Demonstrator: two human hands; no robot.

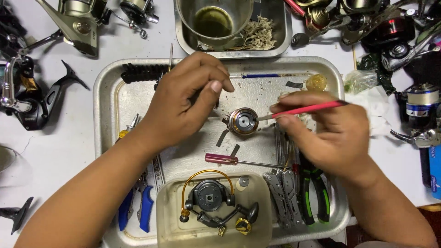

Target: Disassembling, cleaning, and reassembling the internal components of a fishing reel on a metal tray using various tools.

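Right hand point(333, 133) fingers gripping red brush point(305, 109) at round reel part point(242, 121) — left hand point(183, 103) fingers pinched, blue label point(435, 172) far right

Bright, even light falls from above, whitening the table point(50, 151) and leaving only soft, short shadows under the hands. The metal tray point(108, 87) shows dull glare rather than hard highlights. The centre is sharp; the right hand point(330, 133) is slightly motion-blurred.

Round metal reel part point(242, 121) on tray; red-handled brush point(303, 110) tip touching it.
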